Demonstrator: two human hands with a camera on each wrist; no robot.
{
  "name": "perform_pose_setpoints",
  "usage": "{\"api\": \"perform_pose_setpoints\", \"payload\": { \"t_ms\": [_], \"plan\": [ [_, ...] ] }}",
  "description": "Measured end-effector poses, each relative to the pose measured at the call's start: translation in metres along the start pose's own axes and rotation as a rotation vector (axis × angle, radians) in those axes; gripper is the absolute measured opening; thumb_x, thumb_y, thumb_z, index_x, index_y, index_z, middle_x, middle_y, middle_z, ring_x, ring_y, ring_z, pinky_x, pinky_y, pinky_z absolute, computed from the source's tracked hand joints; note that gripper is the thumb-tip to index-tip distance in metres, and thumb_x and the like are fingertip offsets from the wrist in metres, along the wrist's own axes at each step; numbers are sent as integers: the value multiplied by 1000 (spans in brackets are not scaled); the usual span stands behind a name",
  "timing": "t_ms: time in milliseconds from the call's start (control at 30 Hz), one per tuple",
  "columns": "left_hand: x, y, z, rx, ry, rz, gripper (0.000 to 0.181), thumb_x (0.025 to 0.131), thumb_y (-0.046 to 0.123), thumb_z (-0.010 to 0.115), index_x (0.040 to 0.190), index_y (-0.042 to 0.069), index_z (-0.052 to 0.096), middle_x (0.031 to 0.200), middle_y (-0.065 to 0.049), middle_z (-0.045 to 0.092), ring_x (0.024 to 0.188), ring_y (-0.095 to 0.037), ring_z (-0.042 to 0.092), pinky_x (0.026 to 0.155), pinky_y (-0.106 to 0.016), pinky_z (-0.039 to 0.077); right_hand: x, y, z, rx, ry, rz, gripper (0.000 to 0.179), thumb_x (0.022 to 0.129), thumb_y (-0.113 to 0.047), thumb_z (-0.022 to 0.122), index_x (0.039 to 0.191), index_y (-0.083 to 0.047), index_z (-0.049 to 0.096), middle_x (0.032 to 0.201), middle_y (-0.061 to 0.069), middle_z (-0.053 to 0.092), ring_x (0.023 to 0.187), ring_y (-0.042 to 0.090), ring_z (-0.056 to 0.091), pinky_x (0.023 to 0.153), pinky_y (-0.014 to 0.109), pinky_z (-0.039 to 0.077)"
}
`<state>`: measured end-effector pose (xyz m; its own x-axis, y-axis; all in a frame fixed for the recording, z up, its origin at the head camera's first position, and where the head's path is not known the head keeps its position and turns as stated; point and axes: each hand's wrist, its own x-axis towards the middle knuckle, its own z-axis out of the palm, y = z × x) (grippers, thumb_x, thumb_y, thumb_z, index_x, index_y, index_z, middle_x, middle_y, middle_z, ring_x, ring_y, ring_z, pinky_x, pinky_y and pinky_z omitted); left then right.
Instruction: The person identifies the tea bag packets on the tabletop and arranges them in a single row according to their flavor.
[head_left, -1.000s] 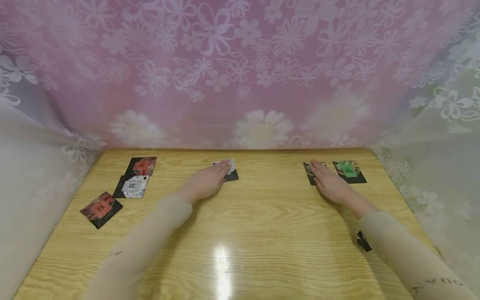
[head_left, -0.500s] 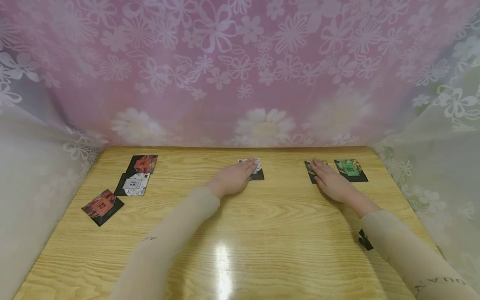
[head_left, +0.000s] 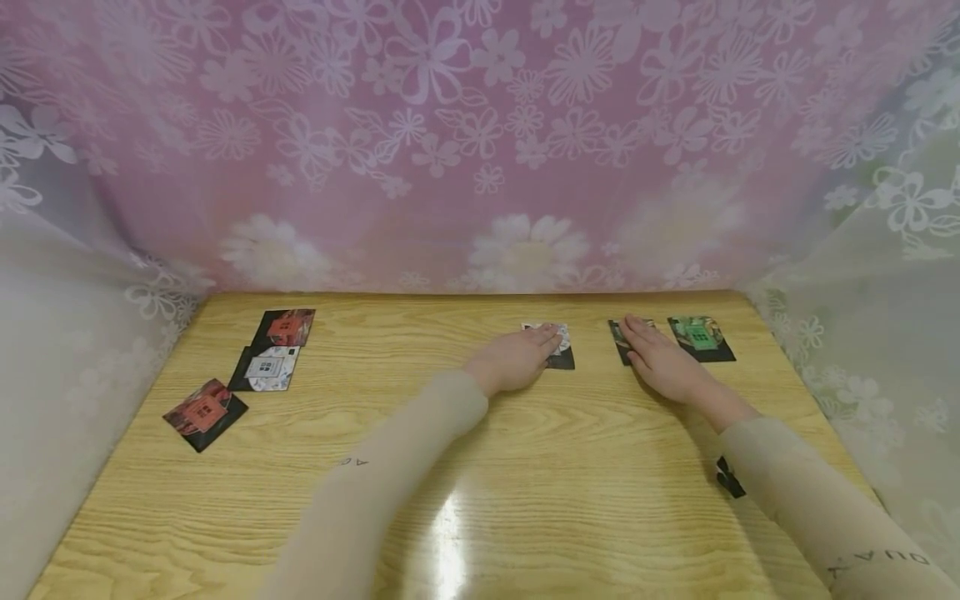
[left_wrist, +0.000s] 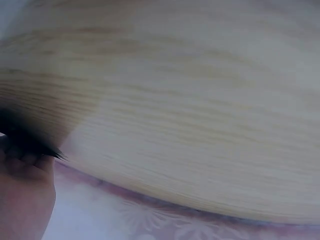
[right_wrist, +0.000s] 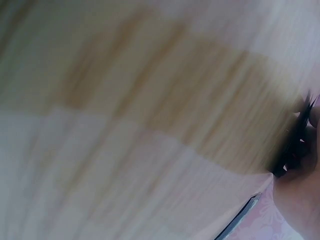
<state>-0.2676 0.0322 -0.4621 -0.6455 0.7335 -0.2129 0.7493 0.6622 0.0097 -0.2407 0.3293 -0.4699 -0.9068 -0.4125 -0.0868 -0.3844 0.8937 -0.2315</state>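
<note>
My left hand (head_left: 517, 358) rests with its fingers extended on a white-and-black flat packet (head_left: 561, 360), right of the table's middle. My right hand (head_left: 663, 367) lies on a dark packet with green-gold print (head_left: 621, 348), which its fingers partly cover. Just right of that hand lies a green-and-black packet (head_left: 701, 339), untouched. In the left wrist view, the left hand (left_wrist: 27, 195) shows at the left edge beside a blurred dark edge. The right wrist view has the right hand (right_wrist: 297, 197) at its right edge, also against something dark and blurred.
At the table's left lie a red-and-black packet (head_left: 288, 327), a white one (head_left: 270, 367) touching it, and another red one (head_left: 204, 412) nearer me. A small black object (head_left: 729, 479) sits by the right sleeve. A pink floral curtain (head_left: 487, 150) hangs behind the wooden table (head_left: 570, 483).
My left hand has slid to the right across the table, and the white-and-black packet under its fingers has moved with it. The right hand has stayed in place on its packet.
</note>
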Motion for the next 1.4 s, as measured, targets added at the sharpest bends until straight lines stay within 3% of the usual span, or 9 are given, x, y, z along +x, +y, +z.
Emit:
{"api": "perform_pose_setpoints", "payload": {
  "t_ms": [233, 467, 733, 1400],
  "plan": [
    [20, 13, 0, 37, 14, 2, 58, 118, 30, 36, 172, 15, 20, 180, -3, 18, 166, -17, 19, 137, -31, 21, 0, 1, 0, -5, 1, -1, 60, 115, -19, 45, 163, 11, 27, 171, 35, 21, 159, 53, 23, 129, 68, 24],
    [31, 19, -4, 46, 2, -6, 60, 117, 33, 37, 172, 15, 19, 180, -2, 18, 166, -17, 21, 137, -32, 23, 1, 0, -2, -5, 3, 7, 60, 115, -19, 46, 163, 10, 28, 171, 35, 22, 159, 53, 24, 129, 68, 25],
    [36, 23, -5, 97, 11, 3, 60, 118, 34, 34, 172, 13, 18, 180, -2, 17, 167, -16, 19, 137, -29, 20, -1, -4, -4, -1, 1, 7, 59, 114, -18, 46, 163, 11, 29, 170, 35, 22, 158, 53, 24, 129, 69, 25],
    [39, 22, -3, 55, 42, 2, 62, 117, 36, 38, 172, 13, 18, 179, -4, 20, 166, -18, 22, 137, -32, 22, 0, -2, -1, -13, 8, 10, 59, 114, -17, 47, 163, 10, 28, 171, 34, 22, 159, 51, 24, 130, 67, 25]
  ]
}}
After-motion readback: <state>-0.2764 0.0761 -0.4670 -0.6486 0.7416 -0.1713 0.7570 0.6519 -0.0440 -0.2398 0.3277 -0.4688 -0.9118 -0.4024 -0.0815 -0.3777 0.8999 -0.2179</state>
